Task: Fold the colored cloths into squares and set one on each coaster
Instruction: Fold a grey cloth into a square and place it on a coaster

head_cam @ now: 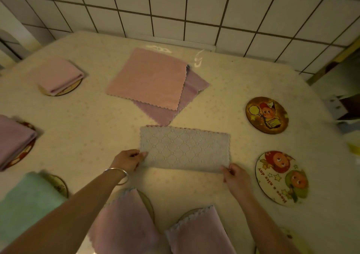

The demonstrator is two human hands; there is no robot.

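A grey patterned cloth [184, 148] lies folded in half as a long rectangle in the middle of the table. My left hand [128, 160] pinches its near left corner and my right hand [234, 175] pinches its near right corner. Behind it lie an unfolded pink cloth [148, 78] on top of an unfolded purple cloth [192, 90]. Two bare round coasters sit at the right: a dark one [266, 115] and a white one [281, 177]. Folded cloths rest on coasters: pink [58, 75], purple [13, 139], green [29, 203], and two purple ones near me [124, 220] [198, 232].
The table wears a pale cream cover [87, 117] and stands against a white tiled wall [175, 10]. Dark objects [346, 107] sit past the table's right edge.
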